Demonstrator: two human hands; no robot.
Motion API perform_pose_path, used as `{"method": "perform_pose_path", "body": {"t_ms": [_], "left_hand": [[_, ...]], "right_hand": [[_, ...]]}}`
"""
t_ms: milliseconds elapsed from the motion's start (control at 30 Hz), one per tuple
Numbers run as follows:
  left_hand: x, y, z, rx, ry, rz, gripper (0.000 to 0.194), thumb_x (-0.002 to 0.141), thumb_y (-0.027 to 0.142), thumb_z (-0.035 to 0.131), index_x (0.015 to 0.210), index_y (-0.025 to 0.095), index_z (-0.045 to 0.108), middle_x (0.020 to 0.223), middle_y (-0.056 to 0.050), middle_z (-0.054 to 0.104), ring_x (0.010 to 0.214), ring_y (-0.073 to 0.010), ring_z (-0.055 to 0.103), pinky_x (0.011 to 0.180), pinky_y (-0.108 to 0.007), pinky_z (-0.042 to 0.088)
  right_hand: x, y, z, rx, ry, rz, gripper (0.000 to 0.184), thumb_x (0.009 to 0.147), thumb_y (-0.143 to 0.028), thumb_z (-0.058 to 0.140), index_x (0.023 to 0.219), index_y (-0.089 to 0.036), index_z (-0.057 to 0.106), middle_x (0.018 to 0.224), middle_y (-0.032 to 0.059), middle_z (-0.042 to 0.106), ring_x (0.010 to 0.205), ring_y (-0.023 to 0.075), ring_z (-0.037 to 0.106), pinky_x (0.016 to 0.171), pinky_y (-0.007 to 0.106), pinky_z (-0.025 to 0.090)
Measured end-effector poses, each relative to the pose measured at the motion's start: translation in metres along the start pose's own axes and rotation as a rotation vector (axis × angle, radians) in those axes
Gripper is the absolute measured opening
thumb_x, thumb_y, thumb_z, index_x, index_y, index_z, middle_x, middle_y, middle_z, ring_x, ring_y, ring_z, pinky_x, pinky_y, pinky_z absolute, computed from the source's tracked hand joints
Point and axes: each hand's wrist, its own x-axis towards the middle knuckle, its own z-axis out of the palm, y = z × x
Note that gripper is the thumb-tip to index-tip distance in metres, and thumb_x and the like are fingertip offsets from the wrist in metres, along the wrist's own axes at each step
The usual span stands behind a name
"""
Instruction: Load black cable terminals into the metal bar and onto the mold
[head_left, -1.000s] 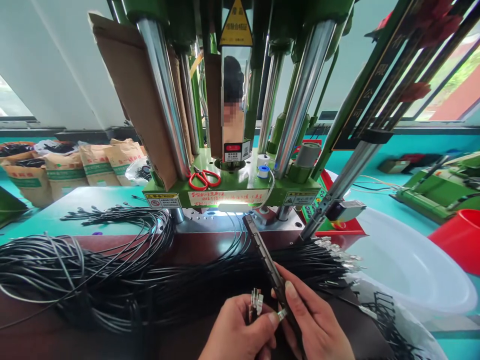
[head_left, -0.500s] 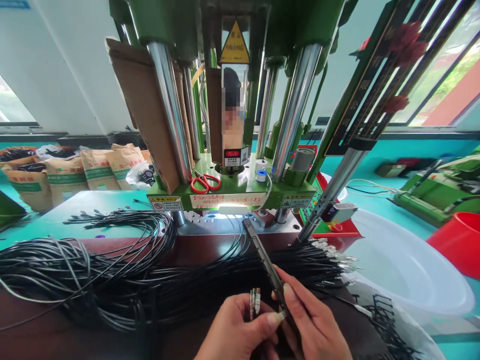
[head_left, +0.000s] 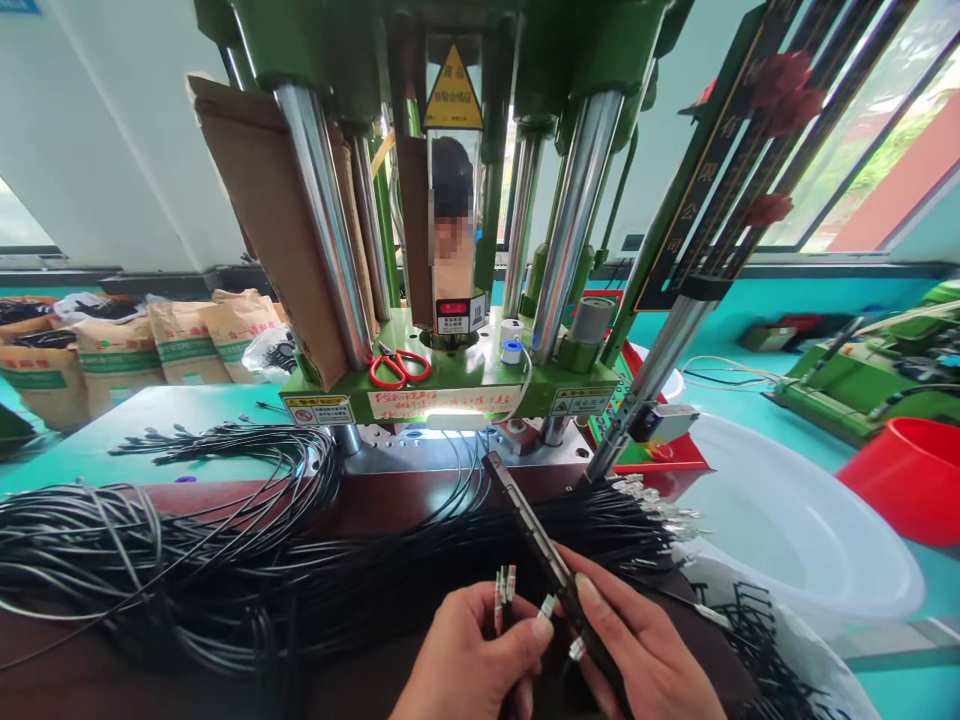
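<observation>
My left hand (head_left: pixel 476 655) is closed around several small cable connectors (head_left: pixel 511 582) with metal ends, which stick up above its fingers. One more connector (head_left: pixel 547 606) is pinched at its thumb tip, just left of the bar and apart from it. My right hand (head_left: pixel 645 635) grips a long dark slotted bar (head_left: pixel 531 522), tilted up and left toward the press. Another connector (head_left: pixel 577 649) shows at the bar's lower left edge; whether it is seated in a slot I cannot tell. Thick bundles of black cables (head_left: pixel 315 570) lie on the brown table beyond and left of my hands.
Ahead stands a green press (head_left: pixel 480 378) with steel columns and red-handled scissors (head_left: pixel 400 368) on its ledge. Cable ends (head_left: pixel 660 510) pile up at the right. Beyond them are a white tub (head_left: pixel 810 540) and a red bucket (head_left: pixel 900 480). Paper sacks (head_left: pixel 120 350) stand at the left.
My left hand has drawn slightly left, away from the bar, with a connector at its thumb. A connector at the bar's lower edge now shows. The whole view has shifted a little.
</observation>
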Motion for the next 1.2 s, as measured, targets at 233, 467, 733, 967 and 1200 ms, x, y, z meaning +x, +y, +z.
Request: {"method": "perform_pose_path", "body": {"t_ms": [233,467,733,967,1200], "left_hand": [[0.002,-0.002,0.002,0.153,0.018,-0.049,0.040,0.070,0.052,0.067,0.081,0.017,0.052,0.040,0.008,0.045,0.030,-0.0060,0.038,0.031,-0.015,0.029],[0.001,-0.002,0.003,0.181,0.057,-0.050,0.033,0.069,0.046,0.067,0.077,0.018,0.051,0.037,0.009,0.042,0.030,-0.0063,0.036,0.029,-0.015,0.026],[0.002,-0.002,0.006,0.099,0.066,-0.055,0.031,0.066,0.044,0.068,0.069,0.019,0.050,0.034,0.008,0.044,0.025,-0.0065,0.034,0.026,-0.016,0.028],[-0.004,0.003,-0.006,-0.173,-0.115,-0.002,0.040,0.061,0.040,0.080,0.080,0.014,0.056,0.055,0.002,0.057,0.043,-0.0079,0.052,0.043,-0.021,0.047],[-0.011,0.006,-0.018,-0.307,-0.091,0.002,0.040,0.067,0.034,0.079,0.093,0.014,0.057,0.070,0.001,0.059,0.055,-0.0097,0.059,0.055,-0.025,0.053]], "right_hand": [[0.000,-0.001,0.004,-0.069,0.011,-0.019,0.050,0.079,-0.055,0.063,0.120,-0.026,0.066,0.072,0.0032,0.067,0.038,0.0076,0.046,0.029,0.016,0.034],[0.000,-0.003,0.005,-0.141,-0.028,-0.056,0.051,0.084,-0.055,0.056,0.126,-0.025,0.062,0.089,0.0066,0.072,0.059,0.0169,0.064,0.049,0.024,0.054],[0.005,0.003,-0.002,-0.434,-0.088,-0.240,0.041,0.091,-0.046,0.050,0.126,-0.029,0.061,0.112,0.0071,0.067,0.114,0.0242,0.055,0.097,0.031,0.045],[-0.002,-0.007,0.001,-0.153,-0.026,-0.028,0.050,0.082,-0.056,0.059,0.122,-0.026,0.065,0.092,0.0057,0.069,0.072,0.0173,0.062,0.060,0.023,0.053],[-0.004,-0.004,-0.003,0.033,-0.089,0.132,0.064,0.081,-0.059,0.059,0.131,-0.019,0.055,0.055,-0.0017,0.056,0.037,0.0034,0.034,0.034,0.014,0.027]]}}
